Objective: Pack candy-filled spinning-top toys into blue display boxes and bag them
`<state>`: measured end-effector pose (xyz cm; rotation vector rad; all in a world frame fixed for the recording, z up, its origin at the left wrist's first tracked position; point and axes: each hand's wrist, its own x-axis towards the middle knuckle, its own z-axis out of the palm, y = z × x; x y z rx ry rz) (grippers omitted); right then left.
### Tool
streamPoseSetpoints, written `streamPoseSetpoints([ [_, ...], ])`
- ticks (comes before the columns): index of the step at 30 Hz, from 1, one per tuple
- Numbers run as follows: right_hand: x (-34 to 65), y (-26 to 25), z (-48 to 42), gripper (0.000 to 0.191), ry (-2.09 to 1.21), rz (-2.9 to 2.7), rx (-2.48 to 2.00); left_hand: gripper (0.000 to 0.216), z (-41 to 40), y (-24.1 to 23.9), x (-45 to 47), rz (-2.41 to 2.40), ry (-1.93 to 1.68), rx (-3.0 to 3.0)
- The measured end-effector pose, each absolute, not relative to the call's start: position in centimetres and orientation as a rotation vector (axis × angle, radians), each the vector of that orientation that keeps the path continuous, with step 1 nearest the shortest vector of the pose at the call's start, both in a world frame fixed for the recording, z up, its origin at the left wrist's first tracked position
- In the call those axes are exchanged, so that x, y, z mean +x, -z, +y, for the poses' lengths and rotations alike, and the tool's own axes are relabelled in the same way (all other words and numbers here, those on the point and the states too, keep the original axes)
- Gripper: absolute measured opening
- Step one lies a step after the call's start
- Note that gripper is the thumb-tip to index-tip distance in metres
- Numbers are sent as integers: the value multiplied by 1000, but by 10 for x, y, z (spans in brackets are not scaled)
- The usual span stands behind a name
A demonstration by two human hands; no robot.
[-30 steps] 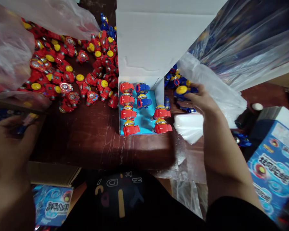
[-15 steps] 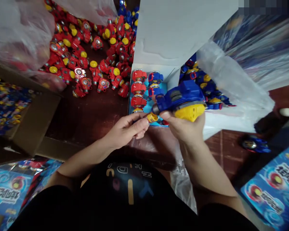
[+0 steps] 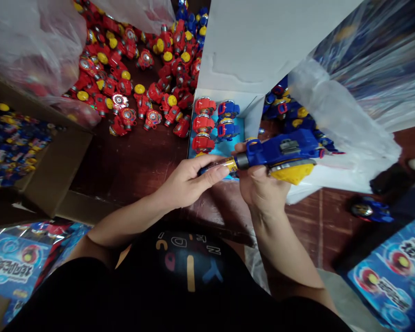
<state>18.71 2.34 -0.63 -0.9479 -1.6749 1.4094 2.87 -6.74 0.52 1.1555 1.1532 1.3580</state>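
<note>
My right hand (image 3: 263,189) grips a blue toy launcher (image 3: 283,150) with a yellow spinning top under it, held just above the table's near edge. My left hand (image 3: 190,180) pinches a small yellow-tipped piece (image 3: 228,163) against the launcher's left end. Behind the hands stands an open white box (image 3: 252,117) with a light blue tray holding red and blue launchers (image 3: 203,124) in rows.
A heap of red launchers (image 3: 138,83) covers the dark wooden table at the back left. A clear bag of blue launchers (image 3: 293,115) lies right of the box. A cardboard carton of small parts (image 3: 17,143) sits at the left. Printed blue packages (image 3: 397,272) lie at the lower right and lower left.
My right hand picked a blue launcher from the bag and brought it in front of me. My left hand came over from the carton at the left and pushed a small piece to the launcher's end.
</note>
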Motion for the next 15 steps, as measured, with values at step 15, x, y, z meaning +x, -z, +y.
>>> streamPoseSetpoints([
  [15,246,-4,64,138,-801,-2059,-432,42,-62,-2,-25,1265,-1192,1510],
])
